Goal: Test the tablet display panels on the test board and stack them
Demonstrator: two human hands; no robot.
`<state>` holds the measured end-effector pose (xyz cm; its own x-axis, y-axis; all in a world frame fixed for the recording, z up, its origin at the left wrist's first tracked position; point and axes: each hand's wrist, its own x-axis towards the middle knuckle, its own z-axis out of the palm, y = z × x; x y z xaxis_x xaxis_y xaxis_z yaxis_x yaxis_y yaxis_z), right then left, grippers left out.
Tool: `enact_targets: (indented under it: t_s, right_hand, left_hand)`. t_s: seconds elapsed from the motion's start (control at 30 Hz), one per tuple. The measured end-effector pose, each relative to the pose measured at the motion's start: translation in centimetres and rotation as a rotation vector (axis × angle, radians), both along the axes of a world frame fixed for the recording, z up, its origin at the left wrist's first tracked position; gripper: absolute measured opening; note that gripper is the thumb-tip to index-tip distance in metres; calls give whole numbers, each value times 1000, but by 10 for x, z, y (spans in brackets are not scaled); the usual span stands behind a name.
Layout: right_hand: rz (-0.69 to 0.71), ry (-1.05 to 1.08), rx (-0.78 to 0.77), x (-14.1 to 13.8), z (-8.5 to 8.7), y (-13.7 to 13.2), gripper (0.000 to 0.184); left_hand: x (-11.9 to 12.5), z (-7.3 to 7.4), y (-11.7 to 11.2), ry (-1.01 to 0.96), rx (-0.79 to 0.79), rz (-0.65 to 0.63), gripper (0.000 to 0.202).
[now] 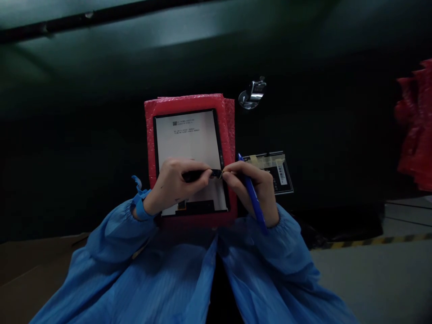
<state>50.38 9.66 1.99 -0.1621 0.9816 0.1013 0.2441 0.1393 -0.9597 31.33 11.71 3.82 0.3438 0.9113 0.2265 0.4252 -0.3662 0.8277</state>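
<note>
A display panel [189,146] with a white back and dark frame lies face down on red bubble-wrap bags [150,135]. Over its lower half, my left hand [177,180] pinches a small dark strip [216,173], which looks like a flex cable, between thumb and forefinger. My right hand [258,189] meets it from the other side, its thumb and forefinger closed at the strip's tip. A blue pen [254,202] is tucked in the same hand, slanting across the palm. Fine detail at the fingertips is too small to make out.
Right of the bags lies a dark flat part [285,177] with a white barcode label and yellowish tape, partly behind my right hand. A shiny metal tally counter [253,93] stands beyond it. More red bubble wrap [416,130] sits at the far right of the dark table.
</note>
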Motion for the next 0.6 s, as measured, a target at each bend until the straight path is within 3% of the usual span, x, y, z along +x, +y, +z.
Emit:
enact_targets:
  t_s: [0.2,0.6]
  right_hand:
    - [23,-17,-19,-1,-2,0,12]
    - [35,23,-53,3,-2,3,13]
  left_hand:
    - [0,0,0,-50,-59,-107,18]
    - [-1,0,2,-44,-82,-36,17]
